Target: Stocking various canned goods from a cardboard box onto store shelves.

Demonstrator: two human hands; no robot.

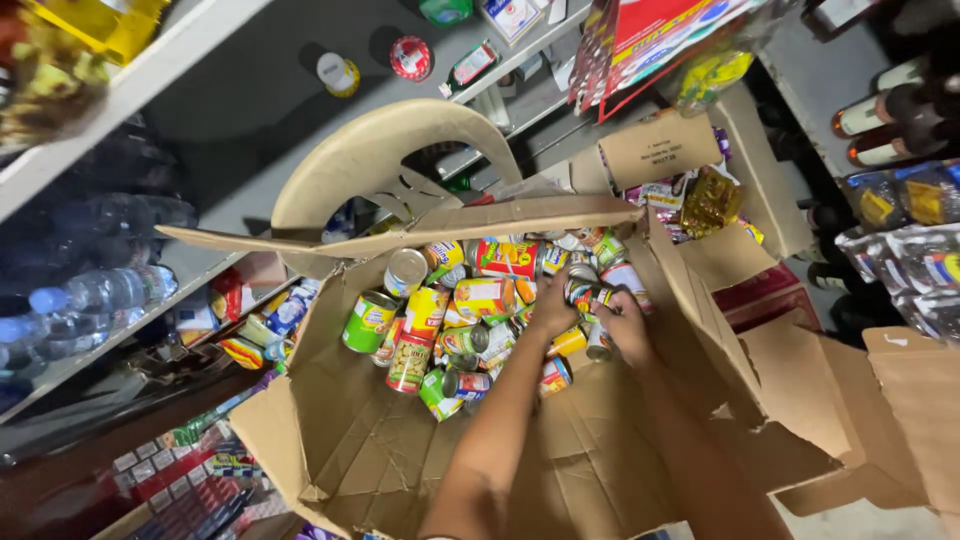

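Observation:
A large open cardboard box (380,450) lies in front of me with a heap of tin cans (470,300) at its far end, in green, red, yellow and silver labels. My left hand (553,308) reaches into the heap and rests on the cans, fingers curled among them. My right hand (622,325) is beside it, closed around a small can (598,345) at the right of the pile. A green-labelled can (368,322) lies at the left edge of the heap.
A beige plastic chair (370,165) stands behind the box. Grey shelves (150,70) at left hold water bottles (90,295) and packets. More cardboard flaps (900,400) lie at right, with bottles (890,110) and snack bags (900,200) on the right shelves.

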